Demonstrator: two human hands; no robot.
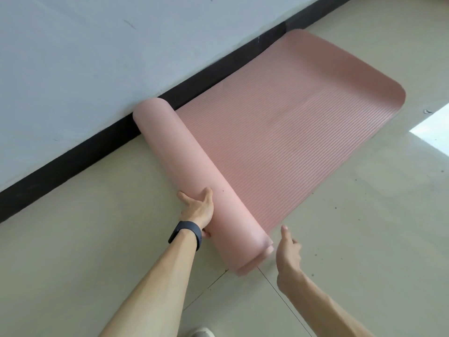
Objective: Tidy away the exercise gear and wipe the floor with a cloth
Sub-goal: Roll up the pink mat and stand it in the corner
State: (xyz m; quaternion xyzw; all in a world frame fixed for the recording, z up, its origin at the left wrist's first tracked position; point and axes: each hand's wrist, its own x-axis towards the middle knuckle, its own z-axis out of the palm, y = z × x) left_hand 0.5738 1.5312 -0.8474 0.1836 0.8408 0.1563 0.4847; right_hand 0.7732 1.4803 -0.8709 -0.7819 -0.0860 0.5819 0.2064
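Observation:
A pink ribbed exercise mat [286, 132] lies on the pale tiled floor, partly rolled up. The rolled part [189, 166] runs from the wall down toward me, and the flat part stretches away to the right with its far end curling up. My left hand [198, 209], with a dark band on the wrist, rests flat on the near part of the roll, fingers spread over it. My right hand [288, 254] hovers just right of the roll's near end, fingers apart, holding nothing. No cloth is in view.
A grey wall [97, 57] with a black skirting strip [85, 154] runs diagonally along the mat's left edge. The floor [364, 227] shows dark specks of dirt to the right of the mat. A bright patch of light [432, 132] lies at the right edge. A shoe tip [200, 333] shows at the bottom.

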